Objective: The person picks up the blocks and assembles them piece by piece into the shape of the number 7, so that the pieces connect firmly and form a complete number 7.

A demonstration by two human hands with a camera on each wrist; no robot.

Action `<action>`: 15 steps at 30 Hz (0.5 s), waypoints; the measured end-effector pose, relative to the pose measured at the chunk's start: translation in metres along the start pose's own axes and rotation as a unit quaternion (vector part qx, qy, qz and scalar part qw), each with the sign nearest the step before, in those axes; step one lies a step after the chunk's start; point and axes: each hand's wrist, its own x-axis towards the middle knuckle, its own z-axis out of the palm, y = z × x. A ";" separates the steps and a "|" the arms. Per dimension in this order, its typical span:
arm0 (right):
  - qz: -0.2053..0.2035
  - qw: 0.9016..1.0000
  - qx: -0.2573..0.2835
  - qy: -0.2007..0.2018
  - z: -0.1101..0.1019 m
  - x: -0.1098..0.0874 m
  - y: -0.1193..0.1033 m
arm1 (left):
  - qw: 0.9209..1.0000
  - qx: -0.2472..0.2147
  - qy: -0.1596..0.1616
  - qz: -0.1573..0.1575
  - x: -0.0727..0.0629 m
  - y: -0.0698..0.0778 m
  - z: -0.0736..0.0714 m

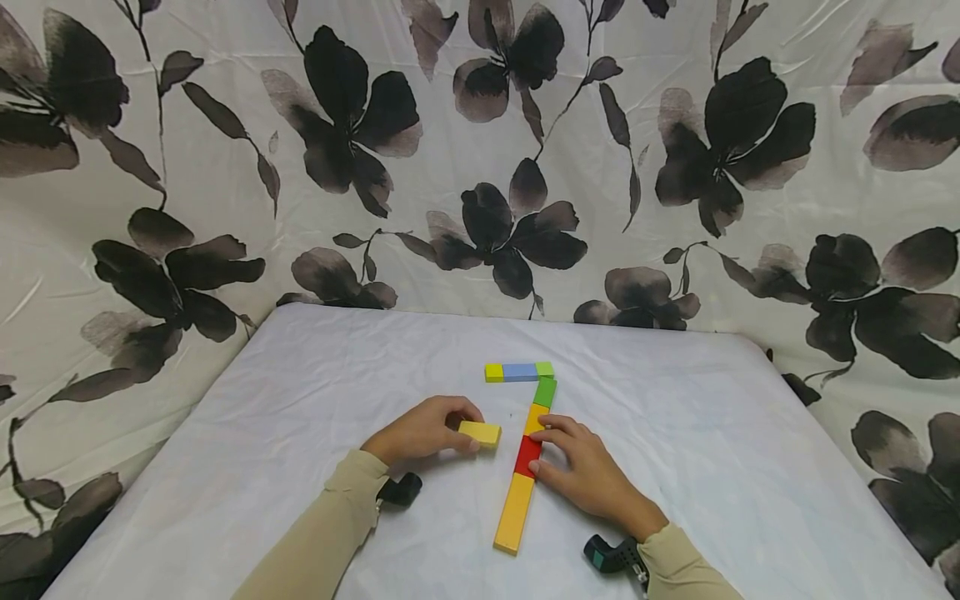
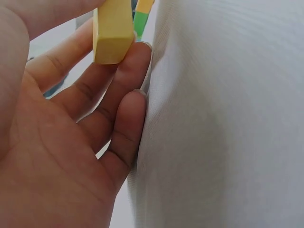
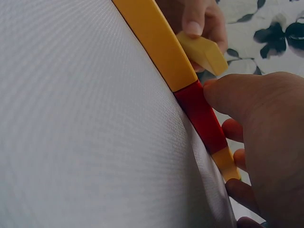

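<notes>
My left hand [image 1: 427, 433] pinches a light yellow rectangular block [image 1: 480, 433] between thumb and fingers, just left of a slanting row of blocks. From near to far, that row has a long orange block [image 1: 513, 514], a red block [image 1: 527, 456], a shorter orange block [image 1: 536, 419] and a green block [image 1: 545, 392]. My right hand [image 1: 588, 473] lies along the row's right side, its thumb at the red block and fingertips at the shorter orange one. In the right wrist view, the thumb touches the edge of the red block [image 3: 202, 114].
At the row's far end, a light green block [image 1: 544, 369], a blue block [image 1: 519, 372] and a small yellow block [image 1: 493, 372] form a line leftward. A white cloth covers the table [image 1: 300, 367]. Floral fabric [image 1: 510, 167] hangs behind.
</notes>
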 end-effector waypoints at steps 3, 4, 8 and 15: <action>-0.001 1.000 -0.002 0.000 0.000 0.000 0.000 | 1.000 -0.003 0.009 -0.007 0.000 0.000 -0.001; -0.001 1.000 -0.002 0.000 0.000 0.000 0.000 | 1.000 -0.004 0.012 -0.009 0.000 0.000 -0.001; 0.001 1.000 -0.005 0.000 0.000 0.001 0.000 | 1.000 -0.007 0.019 -0.015 -0.001 0.002 -0.003; 0.001 1.000 0.000 -0.001 0.000 0.000 -0.001 | 0.999 0.000 0.027 -0.019 -0.001 0.004 -0.002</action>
